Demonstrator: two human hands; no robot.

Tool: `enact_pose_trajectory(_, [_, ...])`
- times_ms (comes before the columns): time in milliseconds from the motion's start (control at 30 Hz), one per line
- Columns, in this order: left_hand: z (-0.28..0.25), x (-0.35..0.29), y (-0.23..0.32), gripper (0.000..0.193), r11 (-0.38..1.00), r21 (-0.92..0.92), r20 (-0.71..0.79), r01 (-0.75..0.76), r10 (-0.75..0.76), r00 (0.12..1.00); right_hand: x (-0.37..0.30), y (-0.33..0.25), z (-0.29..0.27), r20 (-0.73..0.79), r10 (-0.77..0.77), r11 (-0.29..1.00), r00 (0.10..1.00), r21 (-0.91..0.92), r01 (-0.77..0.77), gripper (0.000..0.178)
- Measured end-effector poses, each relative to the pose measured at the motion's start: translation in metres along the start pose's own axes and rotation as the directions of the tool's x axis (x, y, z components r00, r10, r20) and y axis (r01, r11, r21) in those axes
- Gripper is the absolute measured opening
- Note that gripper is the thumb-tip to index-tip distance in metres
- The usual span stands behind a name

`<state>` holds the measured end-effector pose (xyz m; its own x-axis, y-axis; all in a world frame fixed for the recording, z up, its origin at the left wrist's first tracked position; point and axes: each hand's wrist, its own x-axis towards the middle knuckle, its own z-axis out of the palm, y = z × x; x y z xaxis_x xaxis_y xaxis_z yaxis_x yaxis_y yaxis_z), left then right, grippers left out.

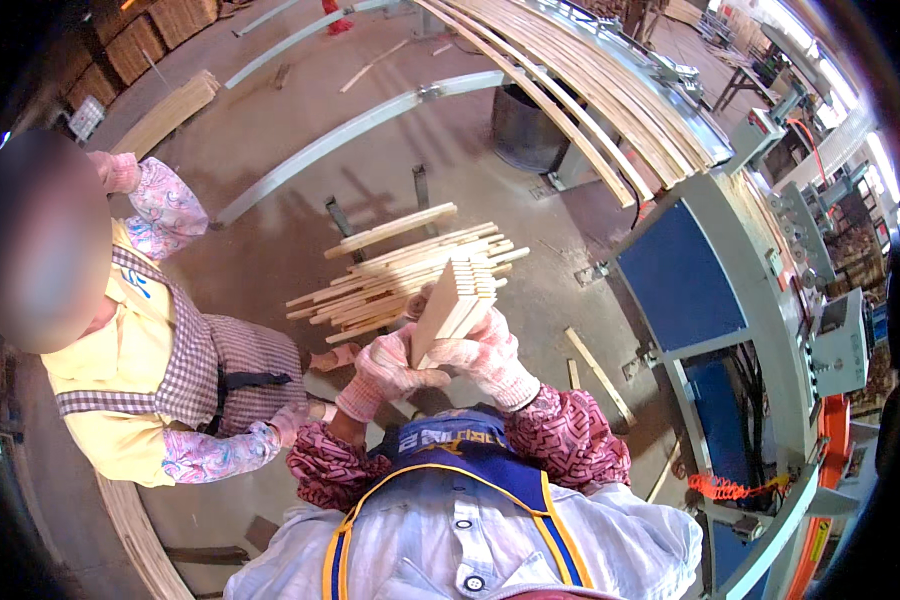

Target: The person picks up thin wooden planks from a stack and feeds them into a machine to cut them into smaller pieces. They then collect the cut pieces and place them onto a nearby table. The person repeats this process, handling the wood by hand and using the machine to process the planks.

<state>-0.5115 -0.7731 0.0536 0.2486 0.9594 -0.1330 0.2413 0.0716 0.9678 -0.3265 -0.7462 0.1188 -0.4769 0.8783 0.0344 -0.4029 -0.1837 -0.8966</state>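
Both my hands wear pink-and-white knit gloves and hold a tight bundle of pale wooden strips (448, 308) upright in front of my apron. My left hand (388, 368) wraps its lower left side. My right hand (490, 362) grips its right side, fingers closed round the wood. The strips' top ends form a stepped, comb-like face. Just beyond my hands lies a pile of long wooden sticks (395, 278), partly hidden by the bundle. One stick (390, 231) rests apart at the far side of the pile.
A co-worker (160, 340) in a checked apron stands close on my left. To my right is a grey and blue machine (682, 278). Long boards (595, 95) lie on its far table, by a dark bin (526, 125). Loose sticks (602, 378) lie on the floor.
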Motion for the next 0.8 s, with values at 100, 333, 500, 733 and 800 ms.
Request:
enact_pose_trajectory(100, [0.003,0.000,0.018,0.057,0.995,0.082,-0.020,-0.051,0.052,0.998,-0.003,0.002,-0.009,-0.030,-0.005,0.997,1.000,-0.073,0.003,0.034])
enact_pose_trajectory(333, [0.017,0.004,0.047,0.079,0.808,0.587,0.125,0.059,-0.162,0.979,-0.011,0.029,-0.030,0.005,-0.023,1.000,1.000,0.020,0.023,0.089])
enact_pose_trajectory(500, [0.040,0.013,0.033,0.083,0.859,0.511,0.137,0.030,-0.116,0.984,-0.017,0.034,-0.053,-0.060,-0.079,0.997,0.995,0.005,0.080,0.060])
enact_pose_trajectory(733, [0.071,-0.017,-0.043,0.073,0.929,0.368,-0.091,-0.033,0.071,0.993,-0.027,0.006,-0.071,-0.055,-0.220,0.946,0.974,0.232,0.227,0.053])
enact_pose_trajectory(800, [0.075,-0.041,-0.072,0.059,0.907,0.417,-0.178,-0.057,0.143,0.974,-0.039,0.024,-0.080,-0.071,-0.185,0.974,0.980,-0.148,0.173,0.052])
